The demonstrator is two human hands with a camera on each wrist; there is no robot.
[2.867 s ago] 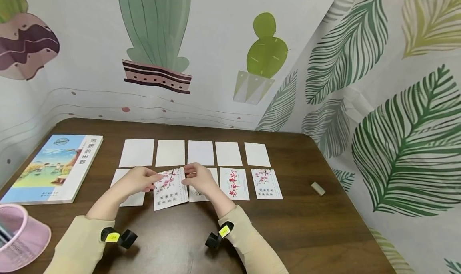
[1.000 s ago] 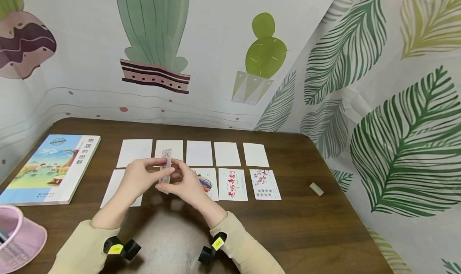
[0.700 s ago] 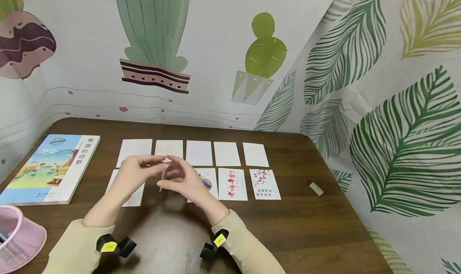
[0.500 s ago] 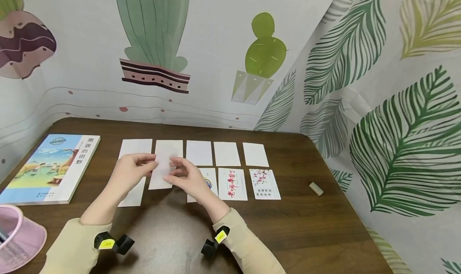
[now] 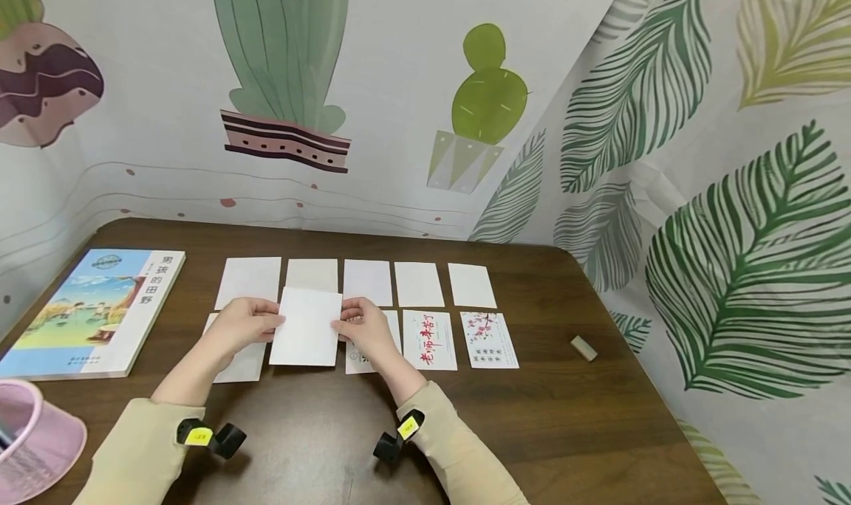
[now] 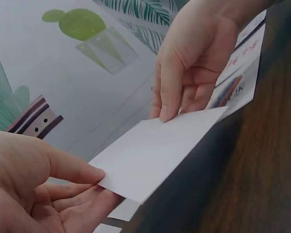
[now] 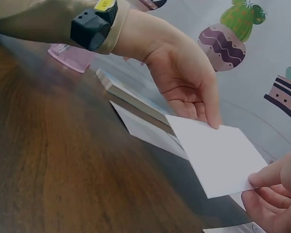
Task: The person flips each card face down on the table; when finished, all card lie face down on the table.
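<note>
A white card (image 5: 306, 328) is held blank side up between both hands, raised off the table. My left hand (image 5: 242, 324) pinches its left edge, thumb on top, as the left wrist view shows. Its right edge is pinched by my right hand (image 5: 368, 331). Partly under the left hand lies a blank card (image 5: 241, 365). To the right, a printed card (image 5: 359, 361) is half hidden behind the right hand. Beside that lie a card with red characters (image 5: 430, 342) and a card with pink blossoms (image 5: 490, 340). Several blank cards (image 5: 417, 283) form the back row.
A book (image 5: 100, 313) with a blue cover lies at the left. In front of it stands a pink mesh pen holder (image 5: 60, 431). A small eraser (image 5: 584, 348) lies to the right on the brown table (image 5: 545, 424). A patterned wall covering stands behind.
The held card showed pink blossoms at first. Both hands lifted it, tipped it on edge and turned it over, so its blank side now faces up; they have since lowered it toward the front row.
</note>
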